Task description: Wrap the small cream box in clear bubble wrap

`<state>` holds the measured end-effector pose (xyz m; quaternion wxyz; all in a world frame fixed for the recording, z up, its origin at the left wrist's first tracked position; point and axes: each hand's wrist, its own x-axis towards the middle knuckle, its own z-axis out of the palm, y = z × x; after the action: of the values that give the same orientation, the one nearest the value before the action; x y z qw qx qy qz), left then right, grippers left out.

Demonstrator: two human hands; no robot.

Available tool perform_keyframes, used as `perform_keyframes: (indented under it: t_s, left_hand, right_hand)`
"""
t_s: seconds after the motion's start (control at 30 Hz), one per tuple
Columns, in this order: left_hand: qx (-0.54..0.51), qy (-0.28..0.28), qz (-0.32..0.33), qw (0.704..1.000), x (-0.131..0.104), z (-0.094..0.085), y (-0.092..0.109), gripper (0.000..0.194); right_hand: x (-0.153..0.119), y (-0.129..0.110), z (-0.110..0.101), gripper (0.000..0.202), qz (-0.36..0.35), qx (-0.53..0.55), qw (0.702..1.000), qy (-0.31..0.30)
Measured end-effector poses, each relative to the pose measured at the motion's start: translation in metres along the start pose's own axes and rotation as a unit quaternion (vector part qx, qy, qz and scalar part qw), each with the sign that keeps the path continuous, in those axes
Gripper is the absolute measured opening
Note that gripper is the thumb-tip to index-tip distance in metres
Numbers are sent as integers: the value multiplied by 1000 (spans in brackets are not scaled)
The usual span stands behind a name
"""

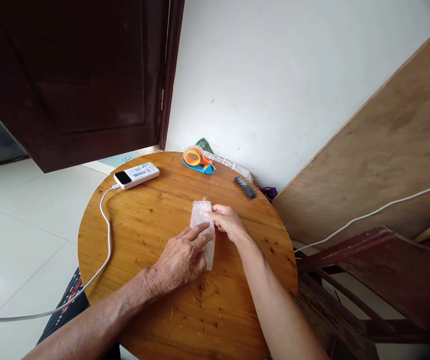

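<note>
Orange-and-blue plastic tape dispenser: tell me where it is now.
The tape dispenser sits, in the head view, on the round wooden table at its far edge by the white wall, right of the white rectangular device.

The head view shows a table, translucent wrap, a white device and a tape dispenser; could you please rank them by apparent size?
1. Table
2. Translucent wrap
3. White device and tape dispenser: too close to rank

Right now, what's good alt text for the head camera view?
A person's right hand pinches the edge of translucent plastic wrap on a round wooden table; the left hand lies over the wrap. Beyond are a cabled white device, a tape dispenser and a pixelated dark object.
</note>
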<state>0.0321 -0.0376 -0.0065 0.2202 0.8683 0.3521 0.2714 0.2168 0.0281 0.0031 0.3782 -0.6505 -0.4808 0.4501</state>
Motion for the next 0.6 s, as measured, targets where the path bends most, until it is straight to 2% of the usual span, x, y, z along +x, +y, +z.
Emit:
perform_keyframes:
  t_s: [0.1,0.23,0.33,0.5,0.6]
  left_hand:
    - [4,-15,4,1000,2,-2,0,60]
    - [-12,-24,-20,999,3,-3,3,48]
    - [-23,-17,-45,999,2,-2,5,41]
    - [-23,-13,-55,998,1,0,5,38]
    - [-30,-15,-58,998,1,0,5,38]
  right_hand:
    - [7,5,3,27,-36,1,999,10]
    - [14,16,7,22,-84,-14,994,69]
    - [13,21,7,20,-95,-33,991,91]
    - [2,18,5,23,-61,5,996,66]
    - [-7,12,1,31,-31,54,998,11]
